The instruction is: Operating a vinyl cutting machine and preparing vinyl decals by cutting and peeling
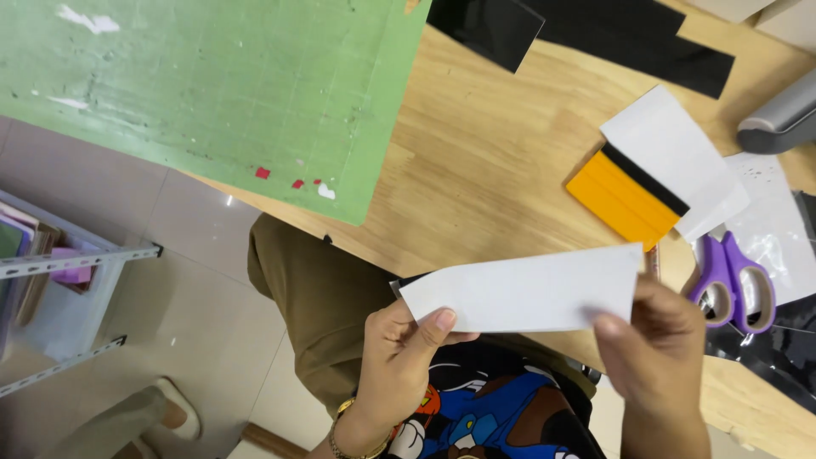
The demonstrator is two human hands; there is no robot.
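Observation:
A long white paper strip (527,291) with a dark backing edge is held level over my lap, just off the wooden table (484,170). My left hand (399,357) pinches its left end, thumb on top. My right hand (650,340) grips its right end. An orange squeegee (625,197) with a black felt edge lies on the table just above the strip, partly on a white sheet (680,153).
A green cutting mat (212,85) overhangs the table's left edge. Purple-handled scissors (735,285) lie beside my right hand. Black strips (629,34) sit at the far edge, a grey tool (782,119) at right. A metal shelf rack (68,272) stands on the floor at left.

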